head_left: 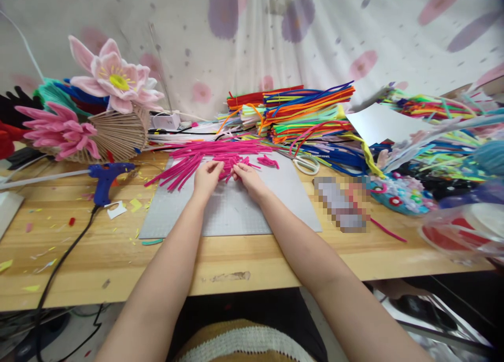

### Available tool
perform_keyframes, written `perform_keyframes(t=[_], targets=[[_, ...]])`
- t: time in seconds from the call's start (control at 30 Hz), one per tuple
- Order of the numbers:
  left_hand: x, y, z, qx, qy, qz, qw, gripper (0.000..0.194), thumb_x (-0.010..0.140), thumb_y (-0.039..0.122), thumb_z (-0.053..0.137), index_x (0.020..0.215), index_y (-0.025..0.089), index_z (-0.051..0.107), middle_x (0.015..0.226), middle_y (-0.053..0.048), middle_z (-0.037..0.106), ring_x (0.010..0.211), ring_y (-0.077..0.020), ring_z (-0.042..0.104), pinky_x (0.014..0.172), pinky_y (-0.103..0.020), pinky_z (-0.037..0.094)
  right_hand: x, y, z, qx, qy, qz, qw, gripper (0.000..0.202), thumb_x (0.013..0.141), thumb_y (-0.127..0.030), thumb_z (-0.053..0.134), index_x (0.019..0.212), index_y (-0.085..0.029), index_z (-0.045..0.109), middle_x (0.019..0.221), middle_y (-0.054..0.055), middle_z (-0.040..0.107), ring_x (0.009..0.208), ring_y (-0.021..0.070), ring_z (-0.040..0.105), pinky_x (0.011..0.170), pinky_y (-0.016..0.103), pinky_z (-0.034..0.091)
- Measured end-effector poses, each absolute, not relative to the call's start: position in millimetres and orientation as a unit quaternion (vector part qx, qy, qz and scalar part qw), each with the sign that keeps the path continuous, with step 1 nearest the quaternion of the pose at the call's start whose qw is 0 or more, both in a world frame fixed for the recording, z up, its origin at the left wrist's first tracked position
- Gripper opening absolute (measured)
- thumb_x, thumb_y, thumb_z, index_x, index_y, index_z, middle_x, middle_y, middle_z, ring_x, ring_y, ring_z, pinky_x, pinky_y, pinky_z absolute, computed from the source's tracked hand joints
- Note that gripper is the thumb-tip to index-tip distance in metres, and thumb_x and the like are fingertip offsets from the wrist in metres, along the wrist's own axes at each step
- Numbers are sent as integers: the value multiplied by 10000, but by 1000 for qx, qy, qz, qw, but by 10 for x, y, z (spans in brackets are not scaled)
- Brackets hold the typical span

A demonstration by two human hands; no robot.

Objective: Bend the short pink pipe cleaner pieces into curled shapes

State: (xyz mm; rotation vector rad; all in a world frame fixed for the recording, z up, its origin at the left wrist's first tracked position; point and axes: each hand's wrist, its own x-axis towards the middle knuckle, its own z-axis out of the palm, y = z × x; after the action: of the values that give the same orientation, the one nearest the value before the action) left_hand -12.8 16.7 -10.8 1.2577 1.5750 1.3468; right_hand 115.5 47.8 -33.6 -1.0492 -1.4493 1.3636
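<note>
My left hand (209,174) and my right hand (246,177) face each other over a grey cutting mat (236,217). Both are closed, thumb against fingers, on a short piece of magenta pipe cleaner (227,177) between them. Its exact shape is partly hidden by the fingers. Just behind and to the left, a pile of magenta pipe cleaners (181,168) spreads over the mat's far part. A small bent magenta piece (268,162) rests apart, to the right of my right hand.
Scissors (307,165) lie right of the mat. A blue glue gun (104,181) with a black cord stands at left, below pink fuzzy flowers (114,76). Bundles of coloured pipe cleaners (303,113) line the back. A plastic-wrapped tub (468,228) stands at right.
</note>
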Motion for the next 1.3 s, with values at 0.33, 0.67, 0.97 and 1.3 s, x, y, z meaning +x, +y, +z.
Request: perform_keyframes(t=[0.33, 0.67, 0.97, 1.3], targets=[[-110, 207, -158, 356, 410, 590, 598, 308, 575, 317, 765, 771, 106, 657, 499, 22, 557, 451, -51, 492, 469, -164, 443, 1162, 399, -289, -248, -477, 751, 384, 203, 735, -308, 571, 627, -138, 549, 473, -41, 378, 491, 79, 363, 514, 223, 278], [-134, 212, -150, 412, 408, 563, 589, 235, 671, 298, 708, 634, 123, 555, 450, 21, 531, 421, -57, 486, 459, -170, 399, 1150, 399, -378, -229, -538, 696, 417, 214, 743, -322, 573, 633, -138, 571, 549, -27, 448, 528, 75, 381, 553, 232, 297], [-69, 203, -126, 406, 484, 588, 504, 237, 669, 330, 688, 654, 134, 556, 466, 44, 514, 403, -51, 453, 448, -179, 394, 1129, 400, -369, -302, -606, 604, 420, 288, 737, -423, 539, 635, -155, 517, 527, -50, 425, 518, 71, 362, 560, 232, 287], [-194, 280, -235, 501, 567, 549, 356, 194, 639, 296, 686, 600, 157, 556, 502, 33, 523, 453, -83, 471, 466, -207, 382, 1147, 390, -312, -377, -690, 512, 346, 267, 811, -341, 424, 639, -149, 492, 549, -55, 390, 513, 69, 329, 538, 229, 269]])
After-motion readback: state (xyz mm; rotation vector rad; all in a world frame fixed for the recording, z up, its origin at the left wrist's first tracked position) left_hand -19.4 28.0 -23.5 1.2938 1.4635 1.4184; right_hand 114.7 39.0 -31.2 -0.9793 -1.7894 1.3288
